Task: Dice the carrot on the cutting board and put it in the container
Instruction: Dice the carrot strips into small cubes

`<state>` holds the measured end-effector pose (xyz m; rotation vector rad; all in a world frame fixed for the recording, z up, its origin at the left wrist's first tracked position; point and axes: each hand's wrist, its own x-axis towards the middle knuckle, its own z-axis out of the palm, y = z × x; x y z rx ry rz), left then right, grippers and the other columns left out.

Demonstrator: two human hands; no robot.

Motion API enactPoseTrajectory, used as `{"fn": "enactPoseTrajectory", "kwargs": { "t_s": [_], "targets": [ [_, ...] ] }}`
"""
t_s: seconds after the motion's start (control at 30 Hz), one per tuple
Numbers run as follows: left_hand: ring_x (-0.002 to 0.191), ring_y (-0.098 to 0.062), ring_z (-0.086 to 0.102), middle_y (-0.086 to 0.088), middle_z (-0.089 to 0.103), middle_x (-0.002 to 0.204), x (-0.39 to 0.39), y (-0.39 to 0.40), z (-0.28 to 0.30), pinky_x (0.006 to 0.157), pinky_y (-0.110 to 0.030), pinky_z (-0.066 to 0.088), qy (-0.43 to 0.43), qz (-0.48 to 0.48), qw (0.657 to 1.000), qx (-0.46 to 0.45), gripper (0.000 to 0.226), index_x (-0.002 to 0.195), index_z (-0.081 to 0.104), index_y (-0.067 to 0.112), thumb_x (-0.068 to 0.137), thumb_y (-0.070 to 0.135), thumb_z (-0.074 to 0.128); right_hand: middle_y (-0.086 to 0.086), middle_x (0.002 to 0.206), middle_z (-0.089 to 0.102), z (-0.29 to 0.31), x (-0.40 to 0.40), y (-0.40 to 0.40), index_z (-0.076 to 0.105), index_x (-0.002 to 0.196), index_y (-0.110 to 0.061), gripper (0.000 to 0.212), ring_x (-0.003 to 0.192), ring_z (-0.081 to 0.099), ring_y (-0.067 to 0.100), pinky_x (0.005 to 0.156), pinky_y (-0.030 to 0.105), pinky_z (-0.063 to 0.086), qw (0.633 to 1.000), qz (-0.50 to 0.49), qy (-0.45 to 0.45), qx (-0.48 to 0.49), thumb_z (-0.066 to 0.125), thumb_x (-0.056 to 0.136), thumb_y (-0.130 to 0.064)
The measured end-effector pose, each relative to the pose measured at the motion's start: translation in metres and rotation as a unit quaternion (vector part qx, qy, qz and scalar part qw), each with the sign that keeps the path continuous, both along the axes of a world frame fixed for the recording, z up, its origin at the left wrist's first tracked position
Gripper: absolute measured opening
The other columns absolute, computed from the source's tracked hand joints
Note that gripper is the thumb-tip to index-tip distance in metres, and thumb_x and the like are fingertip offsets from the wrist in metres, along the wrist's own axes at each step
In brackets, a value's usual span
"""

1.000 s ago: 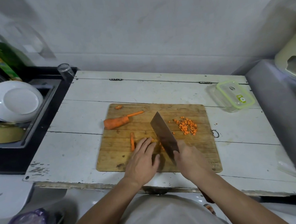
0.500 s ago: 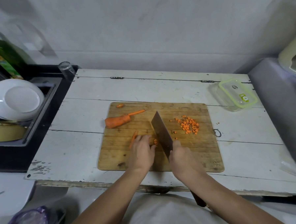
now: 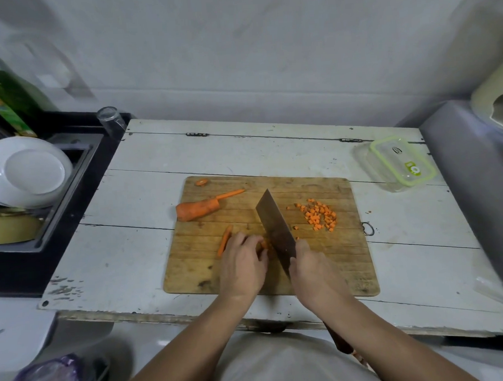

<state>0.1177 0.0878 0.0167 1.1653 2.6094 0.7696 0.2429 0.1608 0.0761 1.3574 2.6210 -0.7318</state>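
Note:
A wooden cutting board [image 3: 344, 261] lies on the white table. My right hand [image 3: 313, 271] grips a cleaver [image 3: 275, 230], its blade standing on the board. My left hand [image 3: 242, 263], fingers curled, holds down carrot strips [image 3: 264, 244] right beside the blade. One loose carrot strip [image 3: 224, 240] lies just left of that hand. A thick carrot piece [image 3: 198, 208] with a thin strip against it rests at the board's upper left. A heap of carrot dice [image 3: 320, 214] sits at the board's right. The clear container with a green-rimmed lid [image 3: 400, 163] stands at the table's far right.
A carrot end slice [image 3: 201, 182] lies at the board's top left corner. To the left, a sink [image 3: 50, 206] holds white plates [image 3: 25, 170] and a bowl. A glass [image 3: 111, 122] stands at the table's far left corner. A grey surface [image 3: 474, 184] borders the right.
My left hand's fingers curled in over the carrot strips. The loose strip left of it tilted. The cleaver shifted a little along the strips.

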Motion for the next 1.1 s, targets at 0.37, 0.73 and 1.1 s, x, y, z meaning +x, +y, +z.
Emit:
{"fn": "enactPoseTrajectory", "kwargs": {
  "t_s": [0.37, 0.73, 1.1],
  "targets": [
    [0.112, -0.014, 0.049, 0.004, 0.066, 0.100, -0.004, -0.004, -0.008, 0.092, -0.025, 0.041, 0.000, 0.002, 0.999, 0.037, 0.007, 0.097, 0.076, 0.023, 0.091, 0.022, 0.073, 0.003, 0.082, 0.062, 0.001, -0.006, -0.020, 0.041, 0.110, -0.020, 0.009, 0.065, 0.048, 0.026, 0.044, 0.031, 0.022, 0.997, 0.016, -0.062, 0.047, 0.043, 0.103, -0.015],
    [0.080, -0.012, 0.057, 0.013, 0.053, 0.079, -0.011, 0.001, -0.019, 0.093, -0.032, 0.045, 0.004, -0.014, 1.000, 0.017, 0.016, 0.075, 0.068, 0.027, 0.086, 0.015, 0.070, 0.010, 0.099, 0.067, 0.008, -0.028, -0.020, 0.040, 0.116, -0.015, 0.026, 0.091, 0.067, 0.032, 0.063, 0.039, 0.044, 0.995, 0.031, -0.098, 0.006, 0.043, 0.096, 0.001],
    [0.114, -0.013, 0.063, 0.008, 0.070, 0.116, -0.022, -0.005, -0.008, 0.100, -0.032, 0.052, -0.111, 0.019, 0.993, 0.045, 0.017, 0.109, 0.079, 0.026, 0.099, 0.023, 0.066, -0.004, 0.080, 0.055, 0.007, 0.004, 0.009, 0.043, 0.110, -0.020, 0.012, 0.070, 0.060, 0.016, 0.060, 0.034, 0.051, 0.999, -0.028, 0.017, -0.013, 0.040, 0.107, -0.030]
  ]
}}
